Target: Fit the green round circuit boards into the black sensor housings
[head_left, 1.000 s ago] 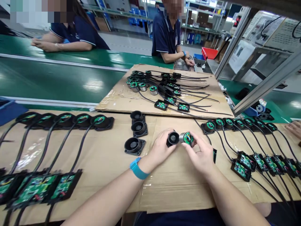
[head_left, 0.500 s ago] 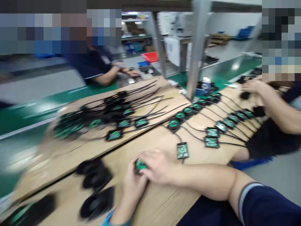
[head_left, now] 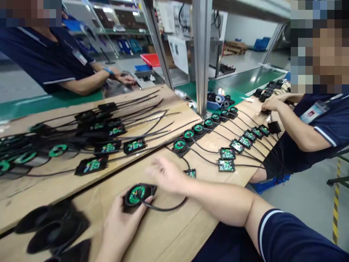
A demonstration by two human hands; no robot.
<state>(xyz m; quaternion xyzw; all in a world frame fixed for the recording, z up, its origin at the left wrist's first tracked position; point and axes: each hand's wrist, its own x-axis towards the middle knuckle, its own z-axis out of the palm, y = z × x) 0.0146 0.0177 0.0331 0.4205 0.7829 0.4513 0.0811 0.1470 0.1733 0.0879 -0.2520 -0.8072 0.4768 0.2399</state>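
A round black housing with a green ring board point(head_left: 137, 194) is held in my left hand point(head_left: 121, 222), thumb on its near rim. A black cable curves from it to the right, passing under my right forearm. My right hand point(head_left: 166, 174) hovers just above and right of the housing, blurred; its fingers are partly smeared and whether they hold anything is unclear. Beyond my right wrist, a small green circuit board point(head_left: 191, 173) is partly hidden. Several wired round housings point(head_left: 179, 145) stand in a row behind, cabled to rectangular board modules point(head_left: 226, 165).
Black cup-like housings point(head_left: 54, 233) lie at the lower left. More wired modules point(head_left: 91, 164) cover the cardboard on the left. A metal post point(head_left: 200, 58) rises behind the table. Other people work at the left and right.
My right hand has come off the round housing, which now shows fully in my left hand. The view has shifted, and surrounding objects appear farther left.
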